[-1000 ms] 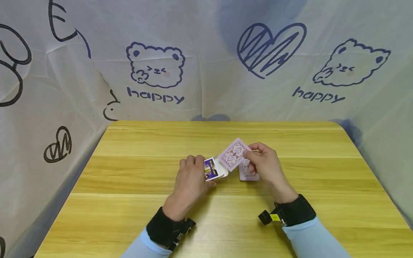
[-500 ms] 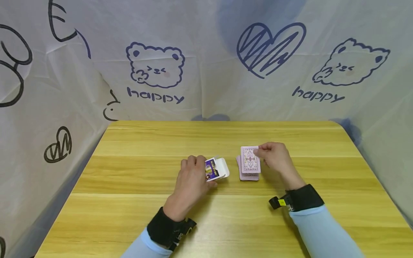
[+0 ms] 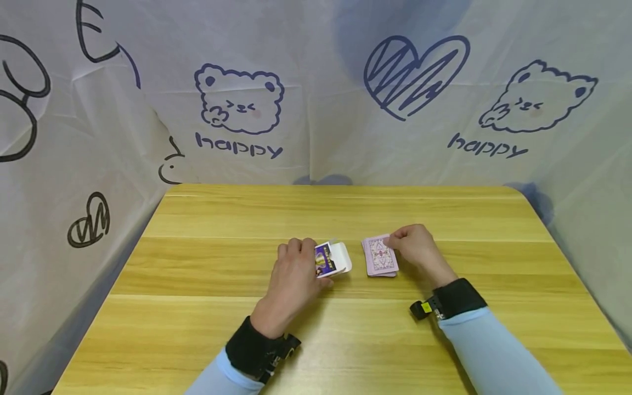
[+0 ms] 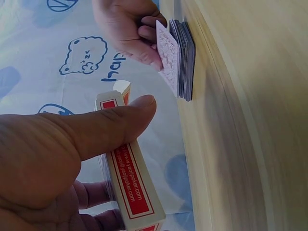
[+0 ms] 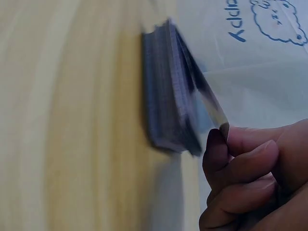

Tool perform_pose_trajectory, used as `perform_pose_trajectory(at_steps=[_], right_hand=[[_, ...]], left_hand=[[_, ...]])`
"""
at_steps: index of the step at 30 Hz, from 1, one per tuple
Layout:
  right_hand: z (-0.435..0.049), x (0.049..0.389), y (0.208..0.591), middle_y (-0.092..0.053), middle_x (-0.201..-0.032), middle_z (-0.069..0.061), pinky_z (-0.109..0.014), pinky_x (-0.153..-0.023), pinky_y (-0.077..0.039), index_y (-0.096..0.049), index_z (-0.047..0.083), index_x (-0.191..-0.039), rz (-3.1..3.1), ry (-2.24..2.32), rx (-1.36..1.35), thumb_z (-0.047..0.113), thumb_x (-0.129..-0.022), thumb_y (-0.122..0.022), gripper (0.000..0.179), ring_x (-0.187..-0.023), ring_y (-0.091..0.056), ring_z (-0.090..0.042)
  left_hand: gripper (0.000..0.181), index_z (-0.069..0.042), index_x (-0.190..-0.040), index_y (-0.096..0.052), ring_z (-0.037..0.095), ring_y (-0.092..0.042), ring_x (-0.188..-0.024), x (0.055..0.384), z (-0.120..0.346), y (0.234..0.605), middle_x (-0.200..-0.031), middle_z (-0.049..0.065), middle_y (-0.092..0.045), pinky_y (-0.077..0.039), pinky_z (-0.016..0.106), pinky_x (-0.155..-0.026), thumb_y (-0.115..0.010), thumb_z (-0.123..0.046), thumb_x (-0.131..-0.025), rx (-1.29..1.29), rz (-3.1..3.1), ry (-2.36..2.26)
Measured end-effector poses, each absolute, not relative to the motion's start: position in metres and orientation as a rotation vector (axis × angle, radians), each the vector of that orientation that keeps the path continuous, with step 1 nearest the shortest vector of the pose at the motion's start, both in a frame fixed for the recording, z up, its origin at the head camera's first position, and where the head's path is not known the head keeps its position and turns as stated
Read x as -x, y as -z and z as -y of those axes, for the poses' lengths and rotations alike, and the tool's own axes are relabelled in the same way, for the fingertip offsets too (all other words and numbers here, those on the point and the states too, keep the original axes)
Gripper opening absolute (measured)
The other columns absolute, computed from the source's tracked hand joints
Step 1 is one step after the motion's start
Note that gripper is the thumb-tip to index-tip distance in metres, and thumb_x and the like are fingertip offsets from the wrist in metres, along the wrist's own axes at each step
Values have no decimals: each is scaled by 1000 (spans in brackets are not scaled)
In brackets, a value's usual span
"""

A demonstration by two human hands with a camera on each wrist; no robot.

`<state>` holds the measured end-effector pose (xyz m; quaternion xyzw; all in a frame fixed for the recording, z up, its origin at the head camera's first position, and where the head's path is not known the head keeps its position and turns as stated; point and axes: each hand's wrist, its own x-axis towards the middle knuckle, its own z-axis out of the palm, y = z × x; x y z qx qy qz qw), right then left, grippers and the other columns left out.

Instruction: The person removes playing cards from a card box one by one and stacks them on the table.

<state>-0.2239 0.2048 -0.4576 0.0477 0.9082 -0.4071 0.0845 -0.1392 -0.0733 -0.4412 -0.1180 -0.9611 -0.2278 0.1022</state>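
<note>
My left hand (image 3: 292,280) grips a small card box (image 3: 332,259), thumb along one narrow side and fingers on the other. The box has a purple and yellow picture, and its white flap stands open toward the right. In the left wrist view the box's red and white edge (image 4: 132,180) faces the camera. Right of it, a deck of playing cards (image 5: 161,89) lies on the table, its layers slightly uneven. My right hand (image 3: 417,247) pinches the corner of a playing card (image 3: 381,255) with a pink patterned back. That card slants over the top of the deck.
Both hands work over a wooden table (image 3: 207,323) with light yellow grain. A white cloth (image 3: 326,109) with drawn bears, hearts and lettering hangs behind it and at both sides. Black bands with small cameras (image 3: 424,309) sit on both wrists.
My right hand has brought the card from beside the box's open end rightward, then down onto the deck. The left hand and box have stayed nearly still.
</note>
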Motion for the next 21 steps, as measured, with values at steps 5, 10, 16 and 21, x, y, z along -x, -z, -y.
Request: perform_pose_trajectory(at_steps=[5,10,16,21], right_hand=[[-201,221,463,-70,-97,-13,-31,-62,-43,-74,0,-100,-2787,1124,-121,24,-102,-67,25,-78,-57,-24],[-198,218,464,-68,-88,-10,-30,-58,-42,-72,1,-98,-2860,1011,-97,25,-102,-67,25,-70,-57,-22],[-194,218,463,-65,-80,-8,-30,-54,-40,-70,4,-93,-2902,875,-107,26,-101,-67,24,-65,-56,-21],[-192,219,461,-64,-80,-8,-32,-55,-40,-65,4,-97,-2921,809,-116,26,-98,-67,23,-66,-56,-22]], left_hand=[[77,2,-124,-61,34,-51,-99,139,74,441,-112,21,-60,-51,40,-74,-102,-32,-68,350,2840,674],[77,2,-123,-61,35,-51,-99,139,73,440,-111,21,-60,-50,41,-75,-102,-32,-68,354,2843,675],[76,2,-122,-61,34,-51,-98,139,74,440,-110,20,-60,-50,40,-76,-102,-32,-68,359,2843,673],[76,2,-123,-61,34,-50,-98,138,74,439,-110,20,-60,-50,41,-76,-102,-32,-68,350,2855,678]])
